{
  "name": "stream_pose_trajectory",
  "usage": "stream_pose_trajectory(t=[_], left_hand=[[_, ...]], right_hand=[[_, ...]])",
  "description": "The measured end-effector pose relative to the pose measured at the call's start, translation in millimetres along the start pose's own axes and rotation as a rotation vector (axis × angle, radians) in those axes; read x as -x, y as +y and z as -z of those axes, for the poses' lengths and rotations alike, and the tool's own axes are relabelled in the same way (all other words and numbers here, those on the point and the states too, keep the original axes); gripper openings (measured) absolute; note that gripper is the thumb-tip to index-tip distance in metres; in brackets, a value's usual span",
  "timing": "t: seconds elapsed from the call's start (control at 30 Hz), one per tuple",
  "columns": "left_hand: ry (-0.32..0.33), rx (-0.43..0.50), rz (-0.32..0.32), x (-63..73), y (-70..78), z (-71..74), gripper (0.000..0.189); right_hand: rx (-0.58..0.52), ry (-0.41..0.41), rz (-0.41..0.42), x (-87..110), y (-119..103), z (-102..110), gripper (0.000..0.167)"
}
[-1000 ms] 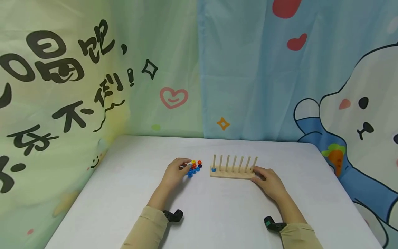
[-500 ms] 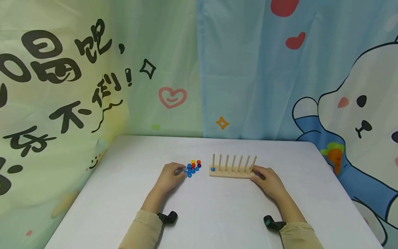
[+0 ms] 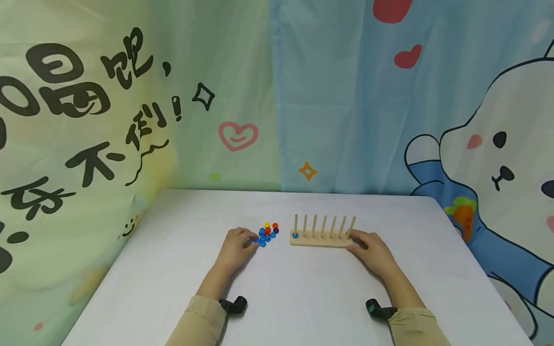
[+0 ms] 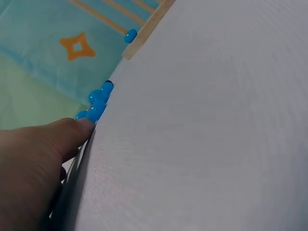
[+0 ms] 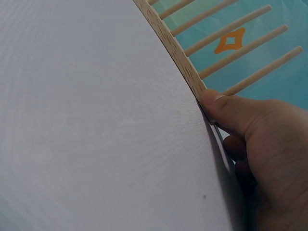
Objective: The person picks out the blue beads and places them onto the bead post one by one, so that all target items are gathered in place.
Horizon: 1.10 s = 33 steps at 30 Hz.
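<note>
Drawn back leftward since the earliest frame, the left hand (image 3: 235, 247) now sits at the left edge of the loose beads (image 3: 262, 239) it partly covered then; the right hand (image 3: 375, 250) keeps its place. We see the beads huddled left of the wooden peg rack (image 3: 320, 241), mostly blue, with yellow, red and dark ones at the far side. The left thumb touches the nearest blue beads, but we cannot tell whether one is pinched. One blue bead (image 3: 295, 235) is already on the leftmost of seven upright pegs, down at the base. The right hand grips the rack's right end between thumb and fingers. To pick well, we would take a single bead from the cluster's rim by its sides, leaving its hole free, and hold the rack flat on the white tabletop (image 3: 303, 288).
</note>
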State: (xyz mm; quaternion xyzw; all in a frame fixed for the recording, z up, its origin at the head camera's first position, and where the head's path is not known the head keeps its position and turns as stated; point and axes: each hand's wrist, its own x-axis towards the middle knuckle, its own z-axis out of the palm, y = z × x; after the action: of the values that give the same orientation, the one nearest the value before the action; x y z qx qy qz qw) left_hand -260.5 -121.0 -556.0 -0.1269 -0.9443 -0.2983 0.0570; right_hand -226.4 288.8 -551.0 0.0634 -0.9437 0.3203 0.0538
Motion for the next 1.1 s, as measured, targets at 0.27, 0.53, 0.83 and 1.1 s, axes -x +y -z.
stream_pose_trajectory(t=[0.27, 0.53, 0.83, 1.1], left_hand=[[0.023, -0.023, 0.011, 1.5, -2.2, -1.8, 0.019], [0.016, 0.032, 0.021, 0.3, -3.6, -0.6, 0.02], [0.058, 0.142, 0.003, -2.6, 6.1, 6.9, 0.018], [0.016, 0.174, -0.026, -14.0, 26.4, 25.2, 0.022]], right_hand=[[-0.001, 0.001, 0.014, -3.1, -0.9, -2.9, 0.05], [0.003, -0.002, 0.014, -2.2, -0.3, -2.8, 0.051], [0.002, -0.007, 0.016, -0.9, 4.6, -2.7, 0.052], [0.005, -0.001, 0.023, -0.4, 2.8, -1.5, 0.051]])
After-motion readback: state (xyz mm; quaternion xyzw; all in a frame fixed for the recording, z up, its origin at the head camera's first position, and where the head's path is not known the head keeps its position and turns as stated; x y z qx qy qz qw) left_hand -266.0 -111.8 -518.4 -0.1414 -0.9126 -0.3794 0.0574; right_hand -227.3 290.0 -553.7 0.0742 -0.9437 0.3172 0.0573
